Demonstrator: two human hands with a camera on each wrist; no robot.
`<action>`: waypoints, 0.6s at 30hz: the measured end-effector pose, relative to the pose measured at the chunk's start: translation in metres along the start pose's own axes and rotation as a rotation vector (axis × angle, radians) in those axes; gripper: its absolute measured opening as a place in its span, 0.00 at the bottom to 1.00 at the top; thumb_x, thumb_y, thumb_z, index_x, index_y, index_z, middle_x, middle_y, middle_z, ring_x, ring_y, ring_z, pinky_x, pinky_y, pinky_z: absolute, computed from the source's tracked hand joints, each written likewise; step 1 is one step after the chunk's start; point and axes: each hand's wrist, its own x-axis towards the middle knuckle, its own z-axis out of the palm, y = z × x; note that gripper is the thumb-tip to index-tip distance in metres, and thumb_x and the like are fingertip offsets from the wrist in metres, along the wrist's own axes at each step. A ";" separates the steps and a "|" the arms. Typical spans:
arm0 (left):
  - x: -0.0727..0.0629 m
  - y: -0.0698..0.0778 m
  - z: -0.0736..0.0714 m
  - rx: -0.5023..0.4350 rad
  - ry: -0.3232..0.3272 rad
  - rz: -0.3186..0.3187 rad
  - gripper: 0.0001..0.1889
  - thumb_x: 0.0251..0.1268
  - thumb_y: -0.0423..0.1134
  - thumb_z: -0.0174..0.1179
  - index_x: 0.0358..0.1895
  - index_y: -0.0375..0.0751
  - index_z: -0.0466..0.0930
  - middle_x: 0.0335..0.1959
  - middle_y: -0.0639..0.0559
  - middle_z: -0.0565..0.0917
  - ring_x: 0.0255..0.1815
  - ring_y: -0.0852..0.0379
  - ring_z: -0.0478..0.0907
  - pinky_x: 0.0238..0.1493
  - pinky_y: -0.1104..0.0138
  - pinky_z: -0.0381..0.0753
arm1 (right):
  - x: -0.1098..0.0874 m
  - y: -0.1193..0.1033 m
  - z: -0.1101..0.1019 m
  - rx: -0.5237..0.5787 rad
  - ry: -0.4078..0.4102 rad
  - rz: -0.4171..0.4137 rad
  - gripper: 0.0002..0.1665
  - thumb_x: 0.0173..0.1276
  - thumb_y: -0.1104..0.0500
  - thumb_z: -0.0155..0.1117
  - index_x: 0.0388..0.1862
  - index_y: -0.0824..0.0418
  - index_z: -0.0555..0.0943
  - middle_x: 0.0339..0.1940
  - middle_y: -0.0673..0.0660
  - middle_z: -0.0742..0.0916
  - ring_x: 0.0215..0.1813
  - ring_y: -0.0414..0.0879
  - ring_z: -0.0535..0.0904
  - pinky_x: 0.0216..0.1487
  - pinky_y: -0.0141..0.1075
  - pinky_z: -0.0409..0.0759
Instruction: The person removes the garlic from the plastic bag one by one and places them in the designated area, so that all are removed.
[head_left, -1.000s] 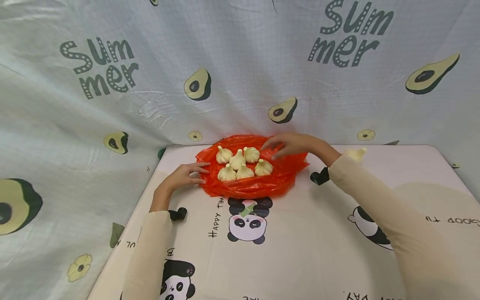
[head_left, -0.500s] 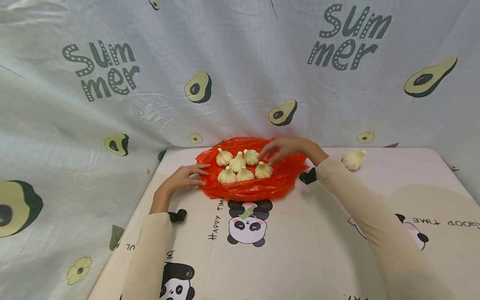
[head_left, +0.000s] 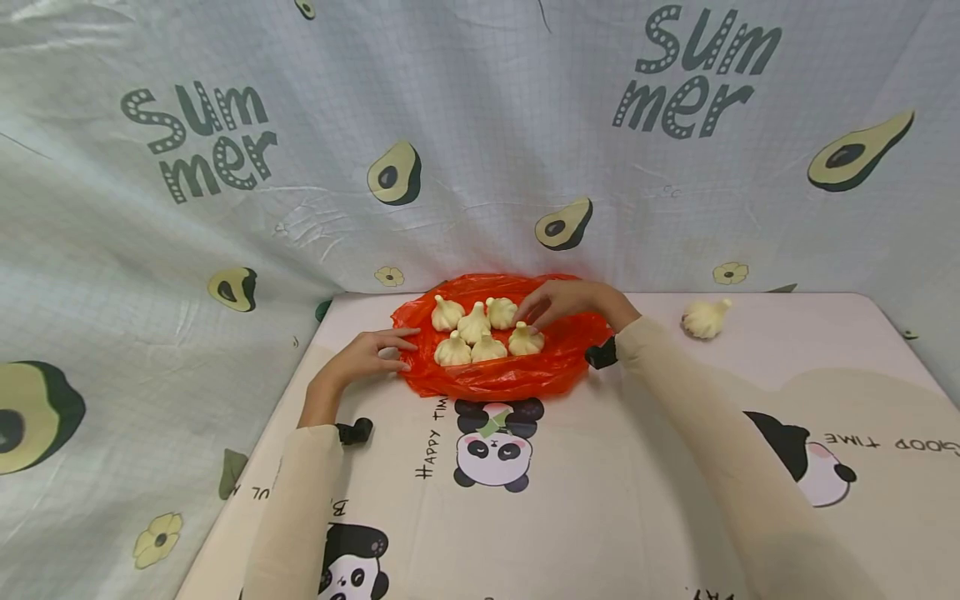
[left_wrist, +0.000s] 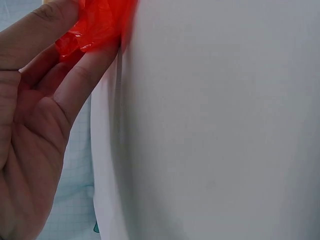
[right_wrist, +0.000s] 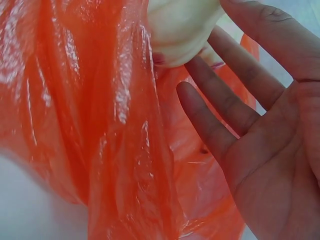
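Note:
A red plastic bag point(head_left: 510, 382) lies spread at the back of the table with several pale garlic bulbs point(head_left: 475, 323) inside. My left hand point(head_left: 363, 354) pinches the bag's left edge; in the left wrist view the thumb lies over the crumpled red plastic point(left_wrist: 97, 27) and the fingers behind it. From the right, my right hand point(head_left: 573, 300) reaches into the bag, its thumb and fingers around the rightmost garlic bulb point(head_left: 527, 342). The right wrist view has that bulb point(right_wrist: 182, 30) between the thumb and fingertips, partly cut off by the frame's top.
One more garlic bulb point(head_left: 705, 319) sits alone on the table at the back right. The table cover point(head_left: 600, 500) has panda prints. A white curtain with avocado prints point(head_left: 480, 125) hangs right behind the table and along its left side.
My right hand has moved left and down over the bag to the rightmost bulb. The lone bulb at the right, earlier mostly behind the right sleeve, now shows fully. My left hand stays put.

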 end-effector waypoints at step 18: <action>-0.001 0.001 0.000 0.012 -0.004 0.011 0.17 0.61 0.31 0.71 0.54 0.32 0.86 0.70 0.39 0.75 0.75 0.37 0.64 0.75 0.43 0.61 | 0.000 0.003 0.007 0.014 0.095 0.003 0.20 0.69 0.57 0.70 0.59 0.58 0.86 0.58 0.55 0.86 0.60 0.50 0.79 0.63 0.43 0.80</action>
